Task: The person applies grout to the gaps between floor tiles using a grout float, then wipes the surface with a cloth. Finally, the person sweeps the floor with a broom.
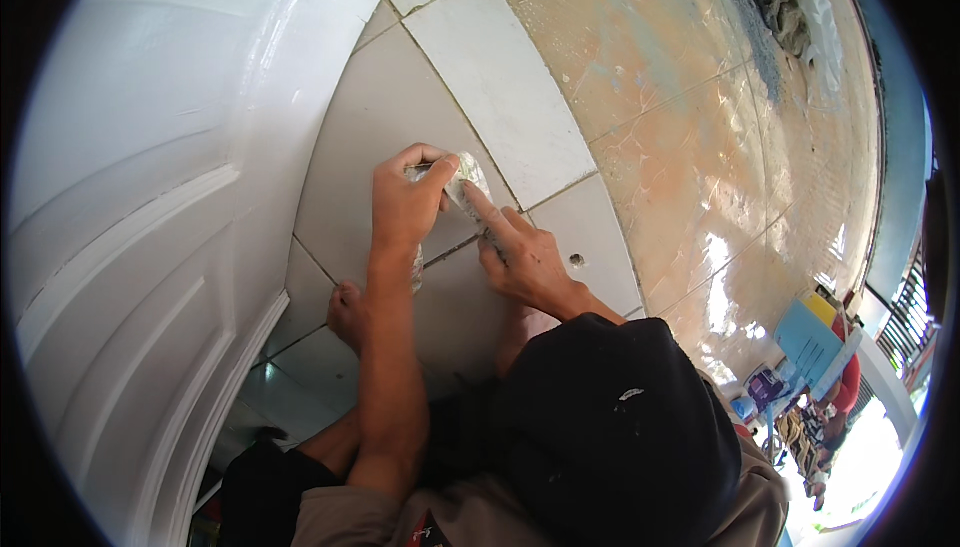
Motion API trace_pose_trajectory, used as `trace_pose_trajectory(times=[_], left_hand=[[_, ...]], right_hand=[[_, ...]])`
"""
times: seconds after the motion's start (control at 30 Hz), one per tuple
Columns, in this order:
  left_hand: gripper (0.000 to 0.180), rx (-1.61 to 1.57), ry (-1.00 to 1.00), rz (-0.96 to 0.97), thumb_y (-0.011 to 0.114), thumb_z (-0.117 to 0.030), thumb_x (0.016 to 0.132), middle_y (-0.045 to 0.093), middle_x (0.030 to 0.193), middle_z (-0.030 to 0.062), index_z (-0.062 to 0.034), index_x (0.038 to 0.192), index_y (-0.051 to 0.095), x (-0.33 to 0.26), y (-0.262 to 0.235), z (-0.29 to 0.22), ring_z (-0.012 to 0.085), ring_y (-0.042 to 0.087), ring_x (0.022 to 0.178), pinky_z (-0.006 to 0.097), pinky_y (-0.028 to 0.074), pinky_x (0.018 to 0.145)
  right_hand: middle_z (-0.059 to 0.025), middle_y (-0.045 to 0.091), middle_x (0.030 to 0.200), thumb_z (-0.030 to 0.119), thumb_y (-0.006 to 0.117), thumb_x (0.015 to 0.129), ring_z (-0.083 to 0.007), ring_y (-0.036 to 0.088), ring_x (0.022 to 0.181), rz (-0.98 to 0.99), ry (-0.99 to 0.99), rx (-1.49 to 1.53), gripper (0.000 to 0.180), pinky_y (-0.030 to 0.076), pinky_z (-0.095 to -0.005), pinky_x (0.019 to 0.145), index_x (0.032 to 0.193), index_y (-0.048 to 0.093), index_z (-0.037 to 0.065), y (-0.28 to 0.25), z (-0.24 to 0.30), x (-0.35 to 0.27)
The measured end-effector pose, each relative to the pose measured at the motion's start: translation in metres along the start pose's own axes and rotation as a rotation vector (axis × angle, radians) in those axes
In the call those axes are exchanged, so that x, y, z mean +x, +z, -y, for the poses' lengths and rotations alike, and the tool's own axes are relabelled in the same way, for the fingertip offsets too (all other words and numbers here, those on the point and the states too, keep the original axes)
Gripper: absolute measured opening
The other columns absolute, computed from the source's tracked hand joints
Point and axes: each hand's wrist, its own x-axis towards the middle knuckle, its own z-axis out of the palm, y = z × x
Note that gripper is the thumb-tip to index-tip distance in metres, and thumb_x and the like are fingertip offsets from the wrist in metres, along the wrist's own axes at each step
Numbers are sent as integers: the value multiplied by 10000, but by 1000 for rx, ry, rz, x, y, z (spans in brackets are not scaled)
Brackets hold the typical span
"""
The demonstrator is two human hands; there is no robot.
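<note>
My left hand (408, 197) is closed, thumb and fingers pinching a flat, whitish, smeared piece (471, 169) above the floor tiles. From the right, my right hand (525, 257) meets it, index finger laid along the same piece and the other fingers curled. What those curled fingers grip is mostly hidden; a dark-edged bit shows beside them. Another pale, mottled strip (417, 272) shows next to my left forearm; whether it joins the held piece I cannot tell. My bare foot (346, 315) shows left of that forearm.
A white panelled door (170, 197) stands close on the left. Light floor tiles (400, 97) meet a glossy tan floor (680, 167) on the right. One tile has a small hole (576, 260). My black-clothed knee (620, 417) fills the lower middle. Several items, including a blue sheet (808, 342), lie far right.
</note>
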Motion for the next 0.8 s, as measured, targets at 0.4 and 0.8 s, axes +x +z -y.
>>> trace_pose_trajectory(times=[0.4,0.8], left_hand=[[538,520,574,529,605,-41,879,607,1429,187,-44,1416,577,-43,76,36,398,666,1149,438,570,923],[758,515,473,466,662,-135,881,411,1603,220,-71,1575,365,-59,76,51,421,625,1216,480,571,924]], right_hand=[[-140,639,865,202,636,981,-380,676,771,26,357,-405,448,539,-487,675,1427,608,227,-66,-13,-53],[-233,678,967,187,632,937,-452,705,808,276,351,-524,525,575,-517,704,1450,519,155,-77,0,-11]])
